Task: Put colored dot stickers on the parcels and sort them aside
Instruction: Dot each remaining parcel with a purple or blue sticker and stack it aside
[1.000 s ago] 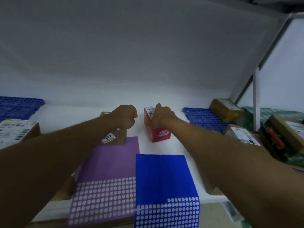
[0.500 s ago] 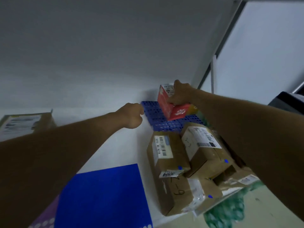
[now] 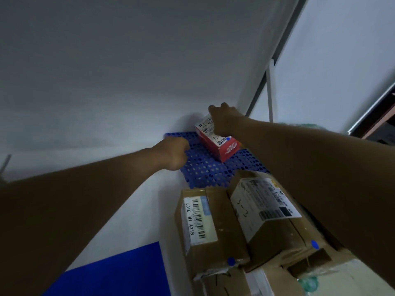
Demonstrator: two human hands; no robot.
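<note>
The right hand [image 3: 224,121] is gripping the red box [image 3: 217,142] from above, setting it on the blue mat [image 3: 205,167] at one o'clock; the left hand [image 3: 174,153] is hovering at the mat's left edge, apparently fisted on nothing; brown parcels [image 3: 209,227] are lying at five o'clock on the counter [image 3: 128,210].

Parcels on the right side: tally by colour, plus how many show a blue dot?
Red parcel: 1, on the blue perforated mat, held by the right hand.
Brown cardboard parcels: 2 fully visible; more below are cut off.
Total: 3.
Blue dots showing: 3.
</note>
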